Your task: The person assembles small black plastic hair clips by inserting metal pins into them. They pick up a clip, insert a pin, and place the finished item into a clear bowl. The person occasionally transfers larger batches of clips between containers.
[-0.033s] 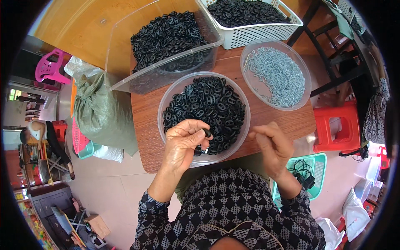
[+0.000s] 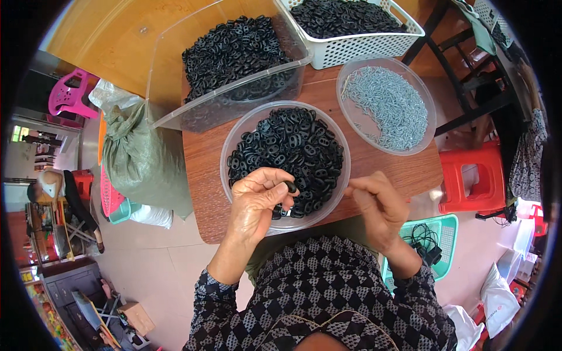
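Note:
My left hand point(image 2: 257, 202) is over the near edge of a round clear bowl point(image 2: 228, 190), pinching a small black oval piece point(image 2: 291, 187) between thumb and forefinger. Beneath it, the bowl is full of similar black two-holed pieces point(image 2: 287, 146). At the bowl's right rim, my right hand point(image 2: 383, 210) has its fingers curled and thumb against the forefinger; anything held there is too small or hidden to make out. Beyond that hand, a round clear tub point(image 2: 364, 121) holds many small silvery screw-like pins point(image 2: 392, 108).
On the brown table point(image 2: 205, 193), a clear bin point(image 2: 234, 93) and a white basket point(image 2: 363, 47) hold more black pieces. A tied green sack point(image 2: 149, 158) stands left. Right are a red stool point(image 2: 471, 181) and a mint basket point(image 2: 448, 245) with black cables. Another person point(image 2: 79, 199) bends far left.
My right hand has moved slightly left, closer to the bowl's rim. My left hand keeps its pinch on the black oval piece in nearly the same place.

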A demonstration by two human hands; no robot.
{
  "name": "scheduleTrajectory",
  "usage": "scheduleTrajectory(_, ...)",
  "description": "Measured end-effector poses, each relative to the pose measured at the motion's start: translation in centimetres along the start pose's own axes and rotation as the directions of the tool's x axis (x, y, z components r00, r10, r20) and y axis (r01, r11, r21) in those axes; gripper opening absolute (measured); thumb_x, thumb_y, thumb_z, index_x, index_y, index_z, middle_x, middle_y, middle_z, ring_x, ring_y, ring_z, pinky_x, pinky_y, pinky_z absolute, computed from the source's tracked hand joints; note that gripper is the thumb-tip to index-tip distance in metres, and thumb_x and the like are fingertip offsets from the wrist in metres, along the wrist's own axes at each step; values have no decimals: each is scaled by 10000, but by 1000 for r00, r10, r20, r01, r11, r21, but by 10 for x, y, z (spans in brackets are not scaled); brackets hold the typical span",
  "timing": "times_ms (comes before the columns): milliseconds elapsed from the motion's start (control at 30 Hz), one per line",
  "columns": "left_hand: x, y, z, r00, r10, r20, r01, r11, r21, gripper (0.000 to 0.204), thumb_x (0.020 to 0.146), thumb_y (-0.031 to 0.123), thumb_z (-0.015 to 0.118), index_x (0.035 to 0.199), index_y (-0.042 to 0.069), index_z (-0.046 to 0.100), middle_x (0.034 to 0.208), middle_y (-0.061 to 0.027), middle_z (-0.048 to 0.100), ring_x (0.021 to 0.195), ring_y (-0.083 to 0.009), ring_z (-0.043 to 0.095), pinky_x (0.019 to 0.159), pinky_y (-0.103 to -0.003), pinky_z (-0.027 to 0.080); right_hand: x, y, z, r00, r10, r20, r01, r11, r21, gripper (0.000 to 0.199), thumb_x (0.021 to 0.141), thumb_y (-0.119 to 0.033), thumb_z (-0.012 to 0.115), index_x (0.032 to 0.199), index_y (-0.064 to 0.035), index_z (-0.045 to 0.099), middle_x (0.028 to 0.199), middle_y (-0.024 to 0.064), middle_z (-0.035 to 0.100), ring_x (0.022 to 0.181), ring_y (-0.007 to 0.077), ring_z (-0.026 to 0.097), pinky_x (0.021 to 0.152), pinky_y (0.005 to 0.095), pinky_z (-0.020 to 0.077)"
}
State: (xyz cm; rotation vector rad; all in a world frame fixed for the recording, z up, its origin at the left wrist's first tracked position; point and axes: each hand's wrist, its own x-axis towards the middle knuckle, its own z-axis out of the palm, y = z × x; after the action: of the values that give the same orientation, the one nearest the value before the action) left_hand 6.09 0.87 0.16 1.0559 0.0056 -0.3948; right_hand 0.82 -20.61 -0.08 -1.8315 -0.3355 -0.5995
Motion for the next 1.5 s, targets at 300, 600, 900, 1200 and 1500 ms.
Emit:
scheduleTrajectory(300, -12, -11, 16, 995, 96, -10, -95, 995, 18, 162, 837, 23, 625, 978, -51, 598, 790, -92, 641, 648, -130, 610, 567, -232, 497, 13, -12, 43, 995, -93, 47, 93, 996, 1, 191, 714, 50, 662, 895, -1, 629, 797, 89, 622, 666, 223, 547, 582, 315, 436)
scheduleTrajectory(600, -24, -15, 25, 996, 57, -71, -46, 988, 148, 173, 849, 6, 604, 1008, -63, 597, 829, -91, 642, 720, -134, 618, 620, -231, 510, 12, -1, 47, 984, -168, 66, 174, 979, -106, 212, 704, 45, 672, 904, -15, 632, 799, 94, 608, 691, 237, 540, 586, 318, 440)
scheduleTrajectory(900, -23, 0, 0, 765, 528, 370, -462, 48, 886, 108, 749, 17, 680, 845, -14, 640, 837, -107, 627, 696, -227, 592, 602, -321, 464, 26, 4, 37, 997, -77, 28, 81, 978, -190, 172, 710, 47, 660, 871, -10, 640, 802, 106, 608, 737, 266, 567, 624, 335, 456)
scheduleTrajectory(1200, 38, 14, 15, 629, 570, 529, -494, -233, 838, 220, 648, -50, 677, 857, 9, 641, 803, -95, 603, 746, -254, 580, 635, -341, 461, 30, 6, 26, 996, 66, -56, -70, 994, -82, 136, 745, 36, 646, 876, -2, 643, 798, 98, 607, 736, 226, 570, 633, 306, 445)
scheduleTrajectory(1500, 52, 15, 24, 658, 423, 623, -486, -393, 781, 169, 641, -33, 681, 799, 7, 637, 724, -75, 566, 691, -229, 559, 619, -348, 426, 21, 15, 12, 985, 171, -37, -172, 985, -19, 126, 748, 32, 642, 871, 4, 637, 770, 93, 590, 706, 233, 552, 610, 307, 432)
